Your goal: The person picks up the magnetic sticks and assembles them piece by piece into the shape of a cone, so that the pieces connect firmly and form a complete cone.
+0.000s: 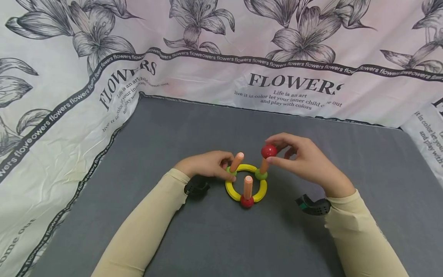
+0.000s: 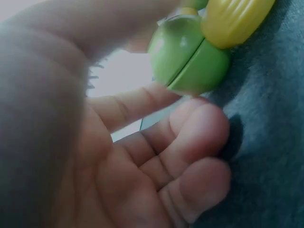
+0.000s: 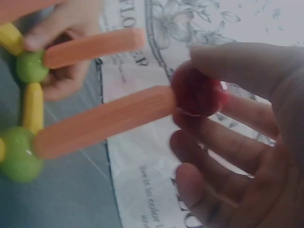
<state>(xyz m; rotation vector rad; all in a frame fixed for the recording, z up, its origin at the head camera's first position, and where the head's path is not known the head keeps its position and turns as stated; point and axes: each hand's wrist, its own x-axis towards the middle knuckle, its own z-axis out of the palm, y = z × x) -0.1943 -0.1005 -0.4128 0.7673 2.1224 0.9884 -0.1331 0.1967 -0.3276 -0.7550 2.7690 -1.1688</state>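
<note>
A ring of curved yellow pieces lies on the table, joined by two green balls and a red ball. From each ball rises an orange stick. My left hand pinches the left green ball between thumb and index finger, its other fingers loosely curled below. At the right stick's top, my right hand pinches another red ball between thumb and fingers. That red ball touches the end of the orange stick in the right wrist view.
The dark grey tabletop spreads around the ring. A white cloth printed with flowers and lettering hangs behind the table and along its left side. Dark wrist straps sit at both wrists.
</note>
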